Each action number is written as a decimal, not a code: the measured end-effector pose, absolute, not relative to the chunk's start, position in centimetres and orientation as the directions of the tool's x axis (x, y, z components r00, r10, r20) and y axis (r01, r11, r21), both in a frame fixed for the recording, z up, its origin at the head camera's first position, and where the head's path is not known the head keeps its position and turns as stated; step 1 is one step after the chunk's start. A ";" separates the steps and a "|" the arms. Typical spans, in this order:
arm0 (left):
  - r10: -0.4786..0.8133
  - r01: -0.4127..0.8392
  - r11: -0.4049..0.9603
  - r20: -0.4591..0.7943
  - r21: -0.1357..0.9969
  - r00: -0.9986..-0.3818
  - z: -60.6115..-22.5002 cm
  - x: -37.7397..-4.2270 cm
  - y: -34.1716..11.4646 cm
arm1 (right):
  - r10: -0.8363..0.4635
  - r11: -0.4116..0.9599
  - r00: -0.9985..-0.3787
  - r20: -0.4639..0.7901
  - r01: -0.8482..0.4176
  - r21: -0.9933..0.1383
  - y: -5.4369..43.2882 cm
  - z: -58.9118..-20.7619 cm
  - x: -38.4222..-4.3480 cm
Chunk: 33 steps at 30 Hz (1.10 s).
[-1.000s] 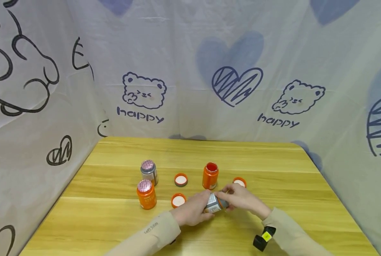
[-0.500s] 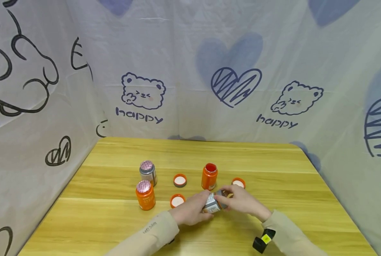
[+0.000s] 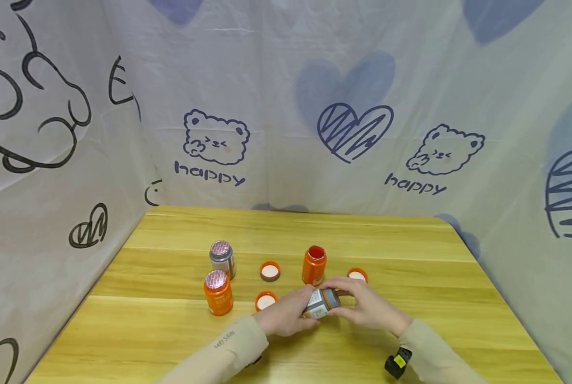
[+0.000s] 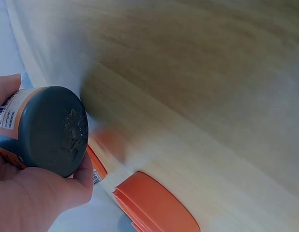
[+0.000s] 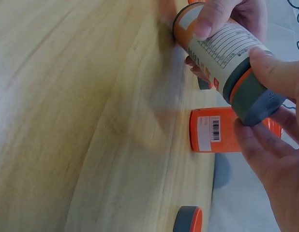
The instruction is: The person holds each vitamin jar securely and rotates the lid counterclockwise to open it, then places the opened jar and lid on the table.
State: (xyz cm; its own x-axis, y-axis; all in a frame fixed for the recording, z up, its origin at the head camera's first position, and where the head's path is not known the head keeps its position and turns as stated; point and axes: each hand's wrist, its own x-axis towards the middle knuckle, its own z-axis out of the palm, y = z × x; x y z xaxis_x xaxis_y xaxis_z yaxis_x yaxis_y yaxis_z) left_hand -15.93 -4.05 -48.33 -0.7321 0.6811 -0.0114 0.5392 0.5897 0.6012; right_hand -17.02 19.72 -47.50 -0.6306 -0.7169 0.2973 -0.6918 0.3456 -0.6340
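My left hand [image 3: 288, 314] grips a small supplement bottle [image 3: 317, 305] with a white label and holds it tilted on its side, above the table. In the left wrist view the bottle's dented dark grey end [image 4: 55, 133] faces the camera. At the other end sits a grey screw cap [image 3: 331, 298] with an orange band below it. My right hand [image 3: 372, 306] pinches this cap between thumb and fingers, the thumb on one side and the fingertips on the other. In the right wrist view the cap [image 5: 253, 99] sits on the bottle's neck.
An open orange bottle [image 3: 314, 266] stands behind my hands. At left are a grey bottle [image 3: 222, 261] and an orange bottle [image 3: 218, 293], both with foil-sealed mouths. Upturned caps [image 3: 269, 271] [image 3: 265, 301] [image 3: 358, 275] lie on the wooden table [image 3: 171, 341].
My right hand's fingers have shifted round the cap. They now spread to either side, so more of the cap shows. The left hand and the bottle have stayed nearly still.
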 end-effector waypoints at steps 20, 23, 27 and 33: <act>0.667 0.516 0.580 -0.005 0.630 -0.745 -48.3 -15.7 -4.4 | -0.676 0.358 -0.691 0.255 -0.611 -0.706 19.1 -47.4 -17.0; 0.659 0.504 0.587 -0.012 0.633 -0.752 -48.3 -15.7 -4.3 | -0.657 0.397 -0.715 0.237 -0.596 -0.698 18.9 -47.2 -16.9; 0.654 0.503 0.593 -0.012 0.629 -0.756 -48.4 -15.8 -4.2 | -0.621 0.454 -0.756 0.209 -0.564 -0.690 18.4 -47.0 -16.8; 0.658 0.513 0.601 -0.016 0.613 -0.753 -48.6 -15.7 -4.2 | -0.539 0.536 -0.827 0.160 -0.483 -0.693 17.6 -46.9 -16.3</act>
